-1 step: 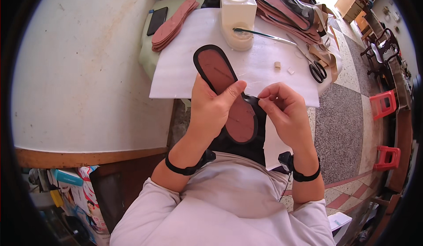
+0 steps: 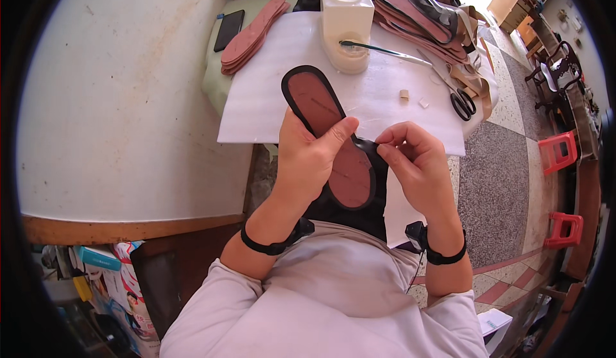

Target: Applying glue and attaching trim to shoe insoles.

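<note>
I hold a reddish-brown shoe insole with a black border over my lap, its toe end reaching over the white foam sheet. My left hand grips it from the left, with the thumb laid across its middle. My right hand pinches the black border at the insole's right edge between thumb and fingertips. A black band sits on each wrist.
On the sheet stand a white plastic tub with a brush handle, scissors and two small white bits. Stacked brown insoles and a dark phone lie at the left; more soles are piled behind. Red stools stand on the floor at the right.
</note>
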`<action>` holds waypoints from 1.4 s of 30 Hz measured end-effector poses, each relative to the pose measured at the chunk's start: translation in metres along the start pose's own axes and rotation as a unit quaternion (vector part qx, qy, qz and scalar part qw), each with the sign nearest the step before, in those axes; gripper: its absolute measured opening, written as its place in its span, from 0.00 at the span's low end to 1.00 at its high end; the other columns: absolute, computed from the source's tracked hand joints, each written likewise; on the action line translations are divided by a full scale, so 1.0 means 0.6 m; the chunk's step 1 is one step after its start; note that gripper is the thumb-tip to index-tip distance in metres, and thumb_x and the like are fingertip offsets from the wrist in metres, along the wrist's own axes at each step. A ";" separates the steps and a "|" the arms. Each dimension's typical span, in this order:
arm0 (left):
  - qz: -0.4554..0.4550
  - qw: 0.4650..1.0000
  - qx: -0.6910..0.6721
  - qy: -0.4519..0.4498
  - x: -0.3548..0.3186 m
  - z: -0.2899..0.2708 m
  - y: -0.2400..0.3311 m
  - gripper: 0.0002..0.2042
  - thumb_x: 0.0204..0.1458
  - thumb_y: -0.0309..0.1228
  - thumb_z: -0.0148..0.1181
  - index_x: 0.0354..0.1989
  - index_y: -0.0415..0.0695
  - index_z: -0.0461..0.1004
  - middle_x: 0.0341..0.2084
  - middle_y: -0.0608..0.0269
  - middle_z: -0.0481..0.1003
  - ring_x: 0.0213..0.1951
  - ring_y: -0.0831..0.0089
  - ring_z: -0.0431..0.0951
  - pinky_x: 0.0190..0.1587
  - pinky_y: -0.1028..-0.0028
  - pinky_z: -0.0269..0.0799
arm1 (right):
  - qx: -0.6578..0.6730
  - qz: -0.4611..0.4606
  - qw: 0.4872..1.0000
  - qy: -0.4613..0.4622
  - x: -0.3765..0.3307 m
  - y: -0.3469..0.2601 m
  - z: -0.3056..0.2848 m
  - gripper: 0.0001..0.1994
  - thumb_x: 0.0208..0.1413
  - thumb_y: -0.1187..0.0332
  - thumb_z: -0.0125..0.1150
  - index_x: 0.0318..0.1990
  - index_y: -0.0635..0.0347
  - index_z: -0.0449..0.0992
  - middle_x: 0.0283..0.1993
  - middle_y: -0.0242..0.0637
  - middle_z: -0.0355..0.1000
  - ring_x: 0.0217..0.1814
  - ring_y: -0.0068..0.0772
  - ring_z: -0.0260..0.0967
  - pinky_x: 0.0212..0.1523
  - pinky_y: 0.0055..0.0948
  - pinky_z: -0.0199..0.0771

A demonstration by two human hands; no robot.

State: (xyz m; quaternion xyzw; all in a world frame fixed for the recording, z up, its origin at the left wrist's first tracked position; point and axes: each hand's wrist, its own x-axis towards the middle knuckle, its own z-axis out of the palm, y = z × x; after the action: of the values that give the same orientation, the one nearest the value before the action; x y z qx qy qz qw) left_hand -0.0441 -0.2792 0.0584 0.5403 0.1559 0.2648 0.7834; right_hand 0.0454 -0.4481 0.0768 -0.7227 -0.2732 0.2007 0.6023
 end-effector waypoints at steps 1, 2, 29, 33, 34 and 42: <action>-0.008 1.000 -0.008 0.000 0.000 0.000 0.000 0.17 0.59 0.15 0.65 0.55 0.37 0.68 0.41 0.58 0.80 0.42 0.67 0.85 0.48 0.69 0.83 | -0.020 -0.014 1.000 0.005 -0.001 0.005 0.000 0.04 0.57 0.80 0.68 0.39 0.65 0.83 0.35 0.29 0.73 0.30 0.15 0.64 0.32 0.19 0.67; -0.016 1.000 -0.015 0.001 0.000 -0.001 0.000 0.17 0.60 0.15 0.65 0.54 0.38 0.68 0.41 0.58 0.80 0.42 0.66 0.85 0.48 0.69 0.83 | -0.040 -0.028 0.999 0.010 -0.002 0.009 0.000 0.04 0.57 0.80 0.69 0.39 0.64 0.83 0.36 0.29 0.72 0.29 0.16 0.63 0.32 0.19 0.66; 0.005 0.997 -0.079 0.020 0.000 -0.001 -0.009 0.16 0.61 0.18 0.66 0.54 0.38 0.69 0.40 0.58 0.80 0.41 0.66 0.85 0.45 0.67 0.84 | -0.090 -0.049 0.994 0.044 -0.020 0.021 0.020 0.08 0.50 0.80 0.74 0.39 0.63 0.89 0.31 0.30 0.70 0.30 0.20 0.65 0.30 0.22 0.64; 0.007 0.997 -0.079 0.015 -0.001 0.000 -0.011 0.14 0.61 0.18 0.65 0.52 0.38 0.71 0.38 0.57 0.81 0.41 0.66 0.86 0.47 0.66 0.84 | -0.124 -0.064 0.989 0.044 -0.025 0.016 0.023 0.07 0.49 0.80 0.74 0.37 0.64 0.87 0.31 0.33 0.71 0.30 0.24 0.68 0.30 0.25 0.66; 0.009 0.997 -0.077 0.010 0.000 0.001 -0.012 0.13 0.61 0.18 0.65 0.51 0.37 0.71 0.38 0.57 0.81 0.41 0.66 0.86 0.47 0.66 0.85 | -0.133 -0.072 0.987 0.046 -0.028 0.020 0.025 0.07 0.49 0.80 0.74 0.37 0.64 0.87 0.31 0.34 0.71 0.30 0.25 0.68 0.30 0.25 0.66; -0.013 0.998 -0.053 -0.022 -0.003 0.011 0.008 0.10 0.59 0.18 0.67 0.47 0.36 0.74 0.37 0.57 0.82 0.40 0.68 0.86 0.48 0.67 0.84 | -0.136 -0.108 0.984 0.042 -0.024 0.021 0.023 0.06 0.51 0.81 0.71 0.36 0.67 0.82 0.33 0.35 0.71 0.31 0.26 0.68 0.31 0.24 0.67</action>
State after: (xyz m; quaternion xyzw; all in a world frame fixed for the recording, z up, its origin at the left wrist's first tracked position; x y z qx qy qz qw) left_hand -0.0431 -0.2838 0.0651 0.5018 0.1319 0.2503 0.8174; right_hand 0.0277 -0.4485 0.0613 -0.7720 -0.3491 0.0653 0.5272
